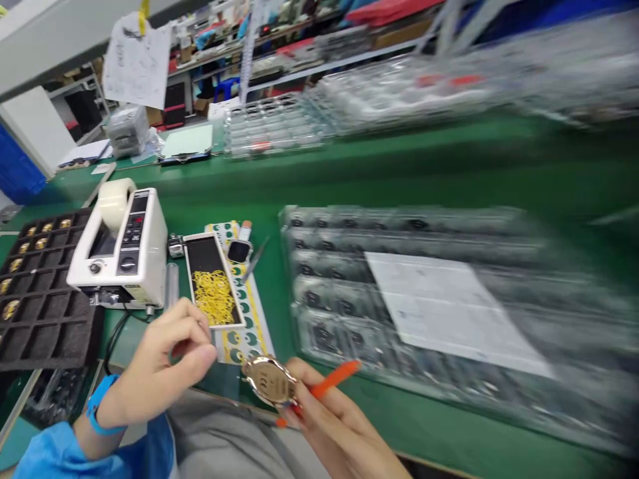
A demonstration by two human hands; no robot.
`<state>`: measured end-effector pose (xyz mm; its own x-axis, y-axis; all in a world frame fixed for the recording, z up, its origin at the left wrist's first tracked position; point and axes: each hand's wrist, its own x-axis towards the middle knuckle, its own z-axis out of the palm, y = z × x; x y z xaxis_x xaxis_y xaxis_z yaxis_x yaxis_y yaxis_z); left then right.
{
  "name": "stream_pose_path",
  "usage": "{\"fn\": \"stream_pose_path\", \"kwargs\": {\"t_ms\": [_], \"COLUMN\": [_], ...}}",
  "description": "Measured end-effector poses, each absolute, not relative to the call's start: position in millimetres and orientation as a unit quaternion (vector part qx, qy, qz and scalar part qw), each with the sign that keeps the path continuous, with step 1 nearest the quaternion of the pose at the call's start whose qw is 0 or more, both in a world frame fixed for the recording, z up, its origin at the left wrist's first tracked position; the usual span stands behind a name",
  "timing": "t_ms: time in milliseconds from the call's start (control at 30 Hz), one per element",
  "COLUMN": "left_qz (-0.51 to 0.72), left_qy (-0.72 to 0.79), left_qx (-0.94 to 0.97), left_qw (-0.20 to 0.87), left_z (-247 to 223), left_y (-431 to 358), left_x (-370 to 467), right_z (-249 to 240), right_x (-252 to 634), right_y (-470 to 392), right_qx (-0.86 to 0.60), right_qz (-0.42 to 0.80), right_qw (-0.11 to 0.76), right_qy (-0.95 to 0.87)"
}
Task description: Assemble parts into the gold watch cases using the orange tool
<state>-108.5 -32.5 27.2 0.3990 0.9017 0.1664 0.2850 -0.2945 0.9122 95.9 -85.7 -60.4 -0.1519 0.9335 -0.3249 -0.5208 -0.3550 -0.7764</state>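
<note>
My right hand [332, 419] grips a gold-rimmed watch case [269, 380] with its back face up, marked with small print. An orange strip-like piece [339, 377] also lies in that hand, passing under the fingers by the case; its kind I cannot make out. My left hand [172, 362], with a blue band on the wrist, hovers left of the watch, fingers curled in and thumb close to them. Whether anything small is between them is hidden. Just beyond it, a shallow white-edged tray [206, 256] contains a heap of yellow rings [213, 296].
A white tape dispenser [154, 266] stands left, beside a dark compartment tray [54, 303] holding several gold pieces. A smartwatch [239, 251] and tweezers [256, 258] lie by a patterned sticker sheet [252, 319]. Clear plastic trays [319, 253] with a paper sheet [449, 306] cover the right side.
</note>
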Motion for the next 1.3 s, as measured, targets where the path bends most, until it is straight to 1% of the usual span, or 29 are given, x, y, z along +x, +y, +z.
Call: {"fn": "stream_pose_path", "kwargs": {"t_ms": [67, 167, 300, 633, 933, 1000, 1033, 1067, 1167, 1200, 1233, 1267, 1300], "left_qz": [0.314, 0.27, 0.24, 0.257, 0.246, 0.253, 0.258, 0.262, 0.251, 0.248, 0.258, 0.282, 0.318], "left_qy": [0.383, 0.377, 0.389, 0.401, 0.395, 0.39, 0.39, 0.393, 0.431, 0.449, 0.463, 0.471, 0.469], "left_qx": [0.702, 0.698, 0.705, 0.709, 0.733, 0.756, 0.776, 0.8, 0.854, 0.854, 0.847, 0.835, 0.822], "left_qw": [0.511, 0.545, 0.542, 0.519, 0.496, 0.461, 0.424, 0.368, 0.143, 0.083, 0.047, 0.035, 0.047], "left_z": [15.1, 2.2, -5.8, -12.2, -19.9, -20.0, -19.7, -19.1, -16.2, -15.1, -14.0, -13.0, -12.1], "left_y": [-31.1, -29.1, -27.1, -25.0, -23.5, -26.1, -28.2, -30.7, -36.9, -37.8, -38.0, -37.6, -36.7], "left_x": [-90.5, -72.2, -65.1, -62.3, -67.6, -65.0, -63.4, -62.1, -62.9, -65.2, -68.1, -71.3, -74.1], "right_z": [-54.4, -56.5, -61.8, -59.6, -65.6, -64.2, -63.9, -64.1, -65.3, -65.4, -65.1, -64.5, -63.5], "right_x": [93.6, 95.0, 99.6, 96.4, 95.8, 95.7, 95.5, 95.2, 94.3, 94.3, 94.5, 94.8, 95.2], "right_y": [-85.5, -84.5, -84.4, -83.9, -84.3, -84.3, -84.6, -85.1, -87.5, -88.3, -88.9, -89.3, -89.5], "right_qx": [-0.408, -0.387, -0.381, -0.348, -0.357, -0.367, -0.372, -0.376, -0.381, -0.378, -0.373, -0.369, -0.367], "right_qz": [0.707, 0.709, 0.703, 0.706, 0.706, 0.704, 0.699, 0.691, 0.671, 0.668, 0.668, 0.67, 0.672], "right_qw": [0.52, 0.52, 0.517, 0.541, 0.54, 0.533, 0.533, 0.536, 0.549, 0.554, 0.558, 0.56, 0.561], "right_qy": [-0.251, -0.28, -0.305, -0.295, -0.288, -0.293, -0.299, -0.307, -0.322, -0.322, -0.321, -0.318, -0.315]}}
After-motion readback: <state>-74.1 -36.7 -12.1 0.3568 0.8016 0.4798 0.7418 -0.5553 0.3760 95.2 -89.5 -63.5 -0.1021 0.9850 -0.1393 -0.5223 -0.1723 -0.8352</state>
